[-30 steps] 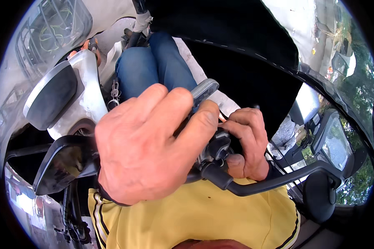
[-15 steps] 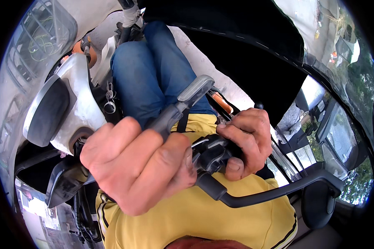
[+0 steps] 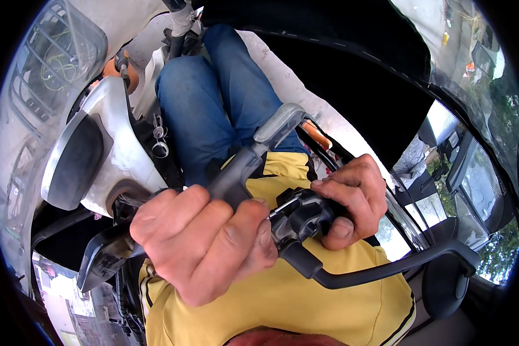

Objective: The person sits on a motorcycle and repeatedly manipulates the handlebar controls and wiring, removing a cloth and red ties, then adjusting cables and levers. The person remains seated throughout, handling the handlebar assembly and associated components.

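Observation:
My left hand (image 3: 207, 248) is closed in a fist near the middle. A thin metal rod (image 3: 285, 206) comes out between its thumb and forefinger and reaches the black mirror mount (image 3: 305, 216); what lies inside the fist is hidden. My right hand (image 3: 357, 202) grips the far side of that mount between thumb and bent fingers. From the mount a black mirror arm (image 3: 380, 269) curves right to a dark mirror (image 3: 444, 288). Behind my left fist rises a dark grey stalk (image 3: 236, 173) with a translucent end piece (image 3: 279, 124).
Below the hands is my yellow shirt (image 3: 305, 288), with my legs in blue jeans (image 3: 207, 109) beyond. At left stand a white-and-black vehicle panel (image 3: 106, 155), keys (image 3: 159, 135) and a clear windscreen (image 3: 26, 144). A black cover (image 3: 357, 86) spans the upper right.
Both hands and the mount have shifted slightly right in view. My grips look the same. More of the thin rod shows between my left hand and the mount.

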### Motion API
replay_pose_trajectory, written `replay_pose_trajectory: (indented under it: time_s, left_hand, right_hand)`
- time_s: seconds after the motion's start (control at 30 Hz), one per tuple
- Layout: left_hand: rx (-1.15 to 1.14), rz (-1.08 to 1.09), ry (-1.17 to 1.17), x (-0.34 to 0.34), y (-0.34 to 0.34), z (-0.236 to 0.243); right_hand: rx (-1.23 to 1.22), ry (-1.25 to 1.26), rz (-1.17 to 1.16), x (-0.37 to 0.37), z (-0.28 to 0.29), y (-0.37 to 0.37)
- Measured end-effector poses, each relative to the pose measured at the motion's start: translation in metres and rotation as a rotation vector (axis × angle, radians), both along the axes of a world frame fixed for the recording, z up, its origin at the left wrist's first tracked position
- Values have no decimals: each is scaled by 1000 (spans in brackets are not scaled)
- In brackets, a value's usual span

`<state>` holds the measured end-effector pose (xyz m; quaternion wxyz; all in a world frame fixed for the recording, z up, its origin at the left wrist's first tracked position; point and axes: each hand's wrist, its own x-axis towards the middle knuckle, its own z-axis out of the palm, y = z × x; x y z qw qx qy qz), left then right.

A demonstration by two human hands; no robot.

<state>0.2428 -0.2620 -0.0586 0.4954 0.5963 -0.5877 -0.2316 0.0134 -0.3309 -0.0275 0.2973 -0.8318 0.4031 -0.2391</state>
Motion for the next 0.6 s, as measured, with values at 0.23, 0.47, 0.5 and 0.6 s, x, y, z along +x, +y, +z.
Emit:
replay_pose_trajectory:
  time_s: [0.23,0.47,0.5,0.6]
  left_hand:
    - [7,33,-58,4,9,8]
    - [-97,26,-135,7,22,3]
    - [-103,17,-155,6,24,3]
    - [-90,31,-120,4,26,2]
  right_hand:
    - [-27,80,55,6,7,-8]
    - [-54,142,132,6,5,-16]
    - [-49,131,118,6,2,-14]
    - [-27,150,104,10,9,-13]
